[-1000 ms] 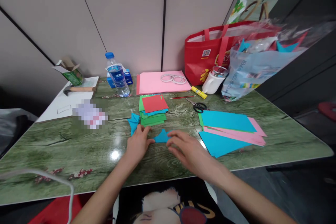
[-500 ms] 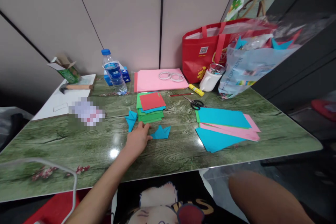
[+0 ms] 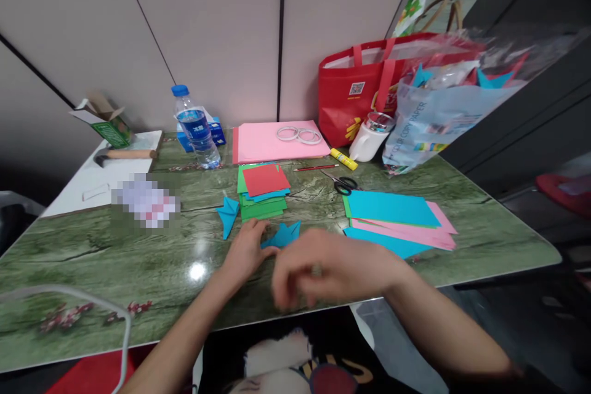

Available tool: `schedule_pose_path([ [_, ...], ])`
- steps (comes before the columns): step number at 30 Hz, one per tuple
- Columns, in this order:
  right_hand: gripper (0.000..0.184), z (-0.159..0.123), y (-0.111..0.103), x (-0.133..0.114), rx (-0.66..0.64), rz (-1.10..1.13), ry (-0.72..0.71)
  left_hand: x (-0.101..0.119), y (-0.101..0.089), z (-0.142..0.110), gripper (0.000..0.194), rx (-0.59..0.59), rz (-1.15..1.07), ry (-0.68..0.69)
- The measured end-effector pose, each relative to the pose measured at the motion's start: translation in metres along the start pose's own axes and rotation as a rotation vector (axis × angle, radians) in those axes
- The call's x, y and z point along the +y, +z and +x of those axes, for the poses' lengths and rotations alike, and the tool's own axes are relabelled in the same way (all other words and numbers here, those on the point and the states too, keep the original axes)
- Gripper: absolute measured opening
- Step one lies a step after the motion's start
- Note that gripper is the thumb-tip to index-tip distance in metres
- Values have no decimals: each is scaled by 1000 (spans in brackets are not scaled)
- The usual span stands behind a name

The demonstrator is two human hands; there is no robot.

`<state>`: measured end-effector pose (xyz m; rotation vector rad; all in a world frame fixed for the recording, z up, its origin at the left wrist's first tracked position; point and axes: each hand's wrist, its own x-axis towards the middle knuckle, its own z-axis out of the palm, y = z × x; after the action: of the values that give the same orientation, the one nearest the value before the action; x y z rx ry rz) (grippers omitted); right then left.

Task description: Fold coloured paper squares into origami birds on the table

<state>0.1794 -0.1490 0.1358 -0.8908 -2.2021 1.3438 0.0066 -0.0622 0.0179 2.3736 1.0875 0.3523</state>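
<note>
A small folded piece of blue paper with pointed tips lies near the front middle of the table. My left hand rests at its left end, thumb and fingers about the tip. Just right of it and nearer to me, my right hand hovers, blurred, with loosely bent fingers apart and nothing seen in them. Left of my left hand lies a second blue folded paper. Behind them sits a stack of green, blue and red paper squares.
Blue and pink sheets lie to the right, near scissors, a pencil and a glue stick. Farther back stand a water bottle, pink paper, a white mug and a red bag. A hammer lies left.
My right hand has come up from below the table edge to above its front middle. The blue folded paper at my left hand has turned slightly.
</note>
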Motion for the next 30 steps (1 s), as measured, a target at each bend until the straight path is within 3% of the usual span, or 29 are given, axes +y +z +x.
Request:
schedule_pose_path([
  [3, 25, -3, -9, 61, 440, 155, 229, 1, -1, 2, 26, -26, 22, 38],
  [4, 24, -5, -8, 83, 517, 200, 280, 2, -1, 3, 22, -35, 32, 40],
  [6, 24, -6, -4, 120, 563, 251, 342, 5, -1, 5, 15, -52, 40, 51],
  [8, 24, -4, -1, 139, 548, 233, 338, 6, -2, 8, 9, -52, 21, 93],
  [11, 21, 6, -6, 138, 583, 54, 224, 7, -5, 14, 3, 36, -48, 255],
  [15, 16, 20, -21, 119, 711, -59, 49, 3, -15, 20, 12, 314, 16, 501],
  [18, 12, 29, -21, 118, 720, 182, 26, -5, -21, 21, 19, 463, 72, 605],
  [21, 24, 37, -11, 126, 765, 597, 82, -12, -21, 19, 24, 564, 20, 618],
  [24, 24, 42, -2, 133, 819, 840, 149, -14, -17, 18, 24, 540, -59, 562],
  [27, 24, 42, 1, 133, 924, 889, 167, -12, -13, 20, 18, 426, -188, 480],
  [30, 25, 41, 2, 131, 953, 907, 179, -12, -11, 21, 21, 386, -256, 477],
])
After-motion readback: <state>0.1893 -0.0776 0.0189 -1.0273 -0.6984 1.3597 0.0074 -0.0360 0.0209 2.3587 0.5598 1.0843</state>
